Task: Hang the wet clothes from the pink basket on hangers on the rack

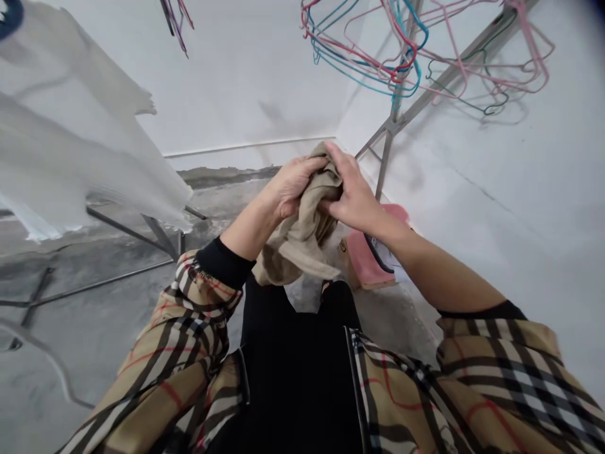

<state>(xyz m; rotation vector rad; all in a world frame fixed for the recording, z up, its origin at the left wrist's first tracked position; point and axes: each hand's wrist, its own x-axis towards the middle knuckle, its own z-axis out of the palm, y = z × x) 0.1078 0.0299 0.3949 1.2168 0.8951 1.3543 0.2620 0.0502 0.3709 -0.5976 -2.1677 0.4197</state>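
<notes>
A bunched khaki cloth garment (309, 214) hangs from both my hands in front of my knees; its exact kind is not clear. My left hand (295, 186) is closed around the upper left of the fabric, thumb on top. On the other side my right hand (352, 189) grips the same bundle, fingers over its top edge and thumb lower down. The cloth's loose lower part spreads down to the left above my lap. Folds hide some of my fingertips.
Blue, red and pink hangers (363, 63) hang from a metal rack (391, 129) at upper right. A pink basin (373, 258) stands on the floor below. White garments (89, 139) hang at left above dark metal legs (163, 236). A pale hose (51, 359) lies at lower left.
</notes>
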